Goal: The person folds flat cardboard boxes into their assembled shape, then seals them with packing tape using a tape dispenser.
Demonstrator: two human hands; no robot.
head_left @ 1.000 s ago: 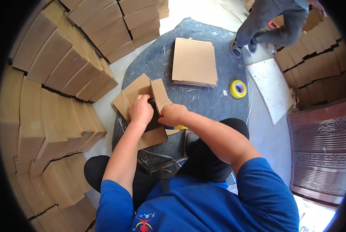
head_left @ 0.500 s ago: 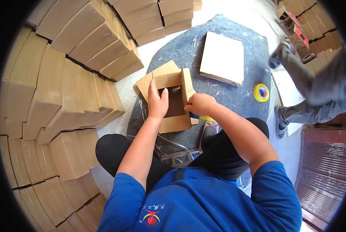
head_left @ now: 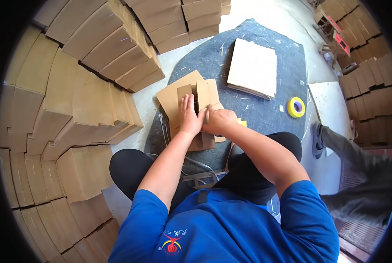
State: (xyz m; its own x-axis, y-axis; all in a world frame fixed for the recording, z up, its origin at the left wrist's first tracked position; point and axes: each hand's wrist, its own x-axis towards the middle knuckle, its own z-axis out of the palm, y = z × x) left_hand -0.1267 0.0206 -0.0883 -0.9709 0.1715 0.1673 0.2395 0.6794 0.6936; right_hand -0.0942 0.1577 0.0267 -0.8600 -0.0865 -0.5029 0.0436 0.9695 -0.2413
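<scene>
An upright cardboard box stands in front of me with its side flaps folded inward, leaving a narrow dark gap between them. My left hand lies on the left flap, fingers stretched out and thumb toward the gap. Close beside it, my right hand has its fingers curled at the right flap; whatever they grip is hidden. Just beyond the right hand a bit of a yellow object shows, mostly covered. Flat cardboard lies under and beside the box.
A dark mat carries a stack of pale flat sheets and a yellow tape roll. Tall stacks of cartons rise on the left. At the right, a person's leg is beside a white board. Loose straps lie near my knees.
The box's side flaps have folded inward over its opening. My left hand has shifted right onto a flap, and my right hand has moved slightly left. The other person has moved nearer, along the right edge.
</scene>
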